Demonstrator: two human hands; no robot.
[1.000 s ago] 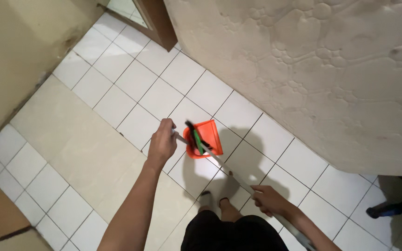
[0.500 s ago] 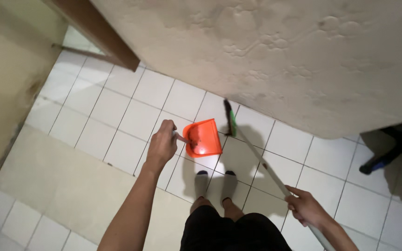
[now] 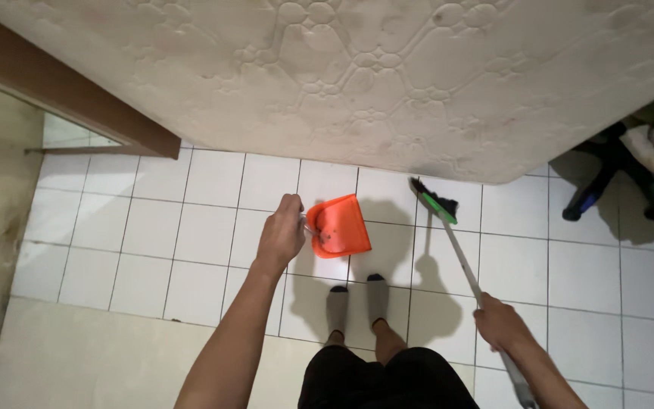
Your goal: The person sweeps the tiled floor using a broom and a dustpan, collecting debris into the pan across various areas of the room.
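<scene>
Cream quilted mattress (image 3: 357, 76) fills the top of the frame, its edge hanging over a white tiled floor (image 3: 191, 227). A dark wooden frame edge (image 3: 77, 113) shows at upper left, and a dark chair base (image 3: 615, 178) sits at upper right. In the lower middle the person's socked feet (image 3: 357, 303) stand on the tiles.

The orange dustpan (image 3: 340, 227) is in the centre of the frame, held just above the tiles by its short handle. The left hand (image 3: 281, 235) has its grip clamped round that handle. To the right, the broom (image 3: 459, 250) runs from lower right up to its green and black head, near the mattress edge. The right hand (image 3: 501, 324) has its grip closed round the broom's pale pole.

Risks, as a judgement: the pan looks tilted and seems to hold some dark bits, so tipping it further could spill them back onto the floor. The broom head is close to the mattress, so a wide sweep could brush dirt against the fabric. The pan and broom are well apart, so sweepings could miss the pan's lip.

Compared with half a second ago, the broom head has moved right, away from the pan, which it was just beside. The view has turned, so the mattress now spans the whole top. The right hand sits higher in the frame.
</scene>
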